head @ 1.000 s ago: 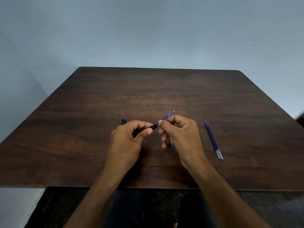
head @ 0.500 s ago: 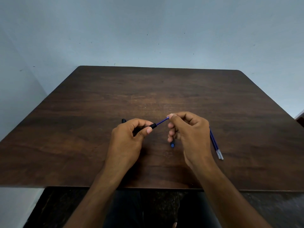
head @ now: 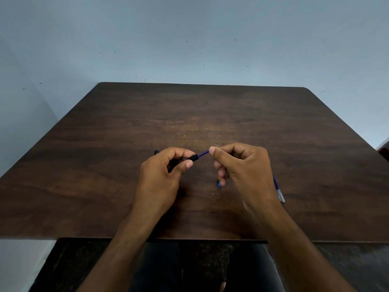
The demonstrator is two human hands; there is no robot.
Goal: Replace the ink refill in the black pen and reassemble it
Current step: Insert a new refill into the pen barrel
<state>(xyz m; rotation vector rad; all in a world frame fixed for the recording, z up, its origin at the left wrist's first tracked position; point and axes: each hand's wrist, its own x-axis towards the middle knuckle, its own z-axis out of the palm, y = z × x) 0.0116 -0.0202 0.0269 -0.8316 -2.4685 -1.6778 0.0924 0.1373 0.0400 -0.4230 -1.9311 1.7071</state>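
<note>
Spanning most of the view, the dark brown wooden table point(head: 189, 114) carries the work near its front edge. Left hand point(head: 162, 175) is curled round the black plastic pen barrel point(head: 193, 158), thumb and forefinger closed at its open mouth, the barrel's far end showing beyond the knuckles. Right hand point(head: 244, 165) pinches the thin blue ink refill point(head: 203, 153) between thumb and forefinger near its tip, the remaining fingers folded; the refill bridges the two hands, its other end inside the barrel mouth. Two spare blue refills with pale ends point(head: 281, 193) lie on the table just beside the right wrist, partly hidden by it. A small blue piece point(head: 219, 184) sits below the right fingers; its nature cannot be told, nor whether it is held.

Risks, as judged:
- Refill is slender; pulling or pushing off the barrel's axis could bend or kink it.
- Pinch sits at the writing tip; ink smearing or slipping is likely.
- Right wrist movement could roll the spares away.
- Small piece could be mislaid, preventing reassembly.
</note>
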